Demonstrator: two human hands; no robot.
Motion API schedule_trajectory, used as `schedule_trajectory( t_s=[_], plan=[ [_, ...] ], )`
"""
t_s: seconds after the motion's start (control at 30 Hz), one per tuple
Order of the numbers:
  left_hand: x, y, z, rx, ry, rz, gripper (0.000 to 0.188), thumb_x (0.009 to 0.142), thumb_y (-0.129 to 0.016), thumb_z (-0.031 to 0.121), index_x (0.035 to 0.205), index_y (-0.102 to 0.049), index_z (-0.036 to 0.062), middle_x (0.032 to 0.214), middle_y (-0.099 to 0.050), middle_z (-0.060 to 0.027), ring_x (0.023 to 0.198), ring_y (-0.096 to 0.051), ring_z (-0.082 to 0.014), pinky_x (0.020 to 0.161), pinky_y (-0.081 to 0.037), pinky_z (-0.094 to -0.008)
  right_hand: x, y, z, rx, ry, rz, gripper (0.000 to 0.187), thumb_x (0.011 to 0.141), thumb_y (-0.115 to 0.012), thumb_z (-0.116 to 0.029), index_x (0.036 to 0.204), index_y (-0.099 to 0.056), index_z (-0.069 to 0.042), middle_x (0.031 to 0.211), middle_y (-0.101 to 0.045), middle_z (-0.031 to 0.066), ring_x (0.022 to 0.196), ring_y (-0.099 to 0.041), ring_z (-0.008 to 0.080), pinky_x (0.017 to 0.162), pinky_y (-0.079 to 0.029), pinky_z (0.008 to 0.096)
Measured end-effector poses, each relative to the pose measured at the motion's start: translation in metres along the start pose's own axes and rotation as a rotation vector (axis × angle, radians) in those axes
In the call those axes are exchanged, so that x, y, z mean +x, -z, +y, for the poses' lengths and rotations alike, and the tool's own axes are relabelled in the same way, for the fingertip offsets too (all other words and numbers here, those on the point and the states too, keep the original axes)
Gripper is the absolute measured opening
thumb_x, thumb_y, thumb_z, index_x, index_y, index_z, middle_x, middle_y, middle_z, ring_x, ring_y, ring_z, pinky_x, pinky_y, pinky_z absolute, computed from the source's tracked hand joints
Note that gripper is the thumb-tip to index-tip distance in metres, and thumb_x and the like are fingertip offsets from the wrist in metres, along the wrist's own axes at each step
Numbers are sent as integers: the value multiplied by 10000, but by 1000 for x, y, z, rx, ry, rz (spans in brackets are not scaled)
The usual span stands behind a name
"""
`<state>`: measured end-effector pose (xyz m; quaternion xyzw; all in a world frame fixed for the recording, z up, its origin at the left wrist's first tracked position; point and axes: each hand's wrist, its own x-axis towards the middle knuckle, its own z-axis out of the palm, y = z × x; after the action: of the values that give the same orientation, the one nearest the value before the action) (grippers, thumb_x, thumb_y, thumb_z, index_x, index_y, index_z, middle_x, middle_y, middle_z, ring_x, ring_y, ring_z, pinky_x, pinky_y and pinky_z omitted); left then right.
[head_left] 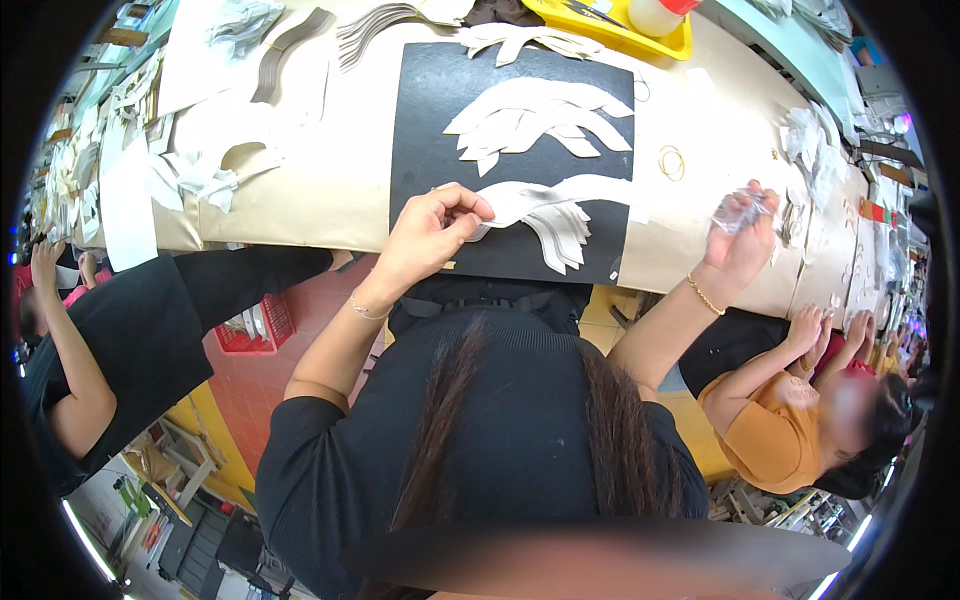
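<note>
My left hand (425,235), thumb and fingers pinched together, grips the left end of a white curved strip (515,202) over a black board (420,130). Just below that strip, a fanned bunch of white curved pieces (560,235) lies near the board's front edge. Farther up the board rests a loose pile of similar white pieces (540,110). My right hand (738,250) is raised off to the right of the board, closed around a crumpled piece of clear plastic (738,210). Between my right hand and the board, a rubber band (671,163) lies on the brown-covered table (335,205).
A yellow tray (655,45) with a bottle in it stands at the back. Stacks of grey curved strips (285,55) lie back left, white scraps (215,185) at the left. Co-workers sit on both sides, one in an orange shirt (765,435). A red crate (262,328) is on the floor.
</note>
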<state>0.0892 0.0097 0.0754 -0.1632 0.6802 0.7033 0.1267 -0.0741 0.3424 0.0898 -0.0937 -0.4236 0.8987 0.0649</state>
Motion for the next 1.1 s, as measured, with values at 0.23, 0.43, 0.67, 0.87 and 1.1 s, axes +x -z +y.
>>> schedule_trajectory(
  t_s=[0.23,0.43,0.67,0.87,1.1],
  plan=[
    [7,11,-5,327,28,51,123,850,-596,42,944,-649,-17,815,-598,-26,687,-510,-55,619,-416,-220,19,43,-43,105,221,12,179,975,-533,-218,872,-561,-75,861,-581,84,725,-535,166,659,-469,302],
    [14,21,2,789,-188,163,188,812,-698,184,878,-660,12,781,-588,-96,741,-567,-226,703,-450,-341,6,16,-29,12,225,78,182,981,-532,-238,881,-569,-91,775,-552,47,748,-542,171,744,-481,379],
    [83,25,-15,849,-422,540,287,779,-747,235,964,-648,40,915,-580,-125,918,-566,-310,840,-432,-408,-13,-35,17,-133,122,-62,136,921,-644,-168,930,-554,-66,696,-506,3,647,-527,136,594,-489,283],
    [93,21,-17,714,-332,486,281,778,-740,141,1013,-644,22,898,-624,-116,854,-602,-286,782,-473,-381,-20,-55,20,-263,123,-97,130,928,-637,-147,987,-571,-53,684,-503,4,593,-475,89,495,-402,227],
    [73,10,7,25,-196,381,209,853,-693,69,1035,-650,-24,812,-678,-66,705,-632,-95,640,-497,-218,-57,-95,67,-556,-165,-427,207,963,-591,-224,1071,-632,-52,677,-533,-28,523,-418,18,457,-346,174]
  ],
)
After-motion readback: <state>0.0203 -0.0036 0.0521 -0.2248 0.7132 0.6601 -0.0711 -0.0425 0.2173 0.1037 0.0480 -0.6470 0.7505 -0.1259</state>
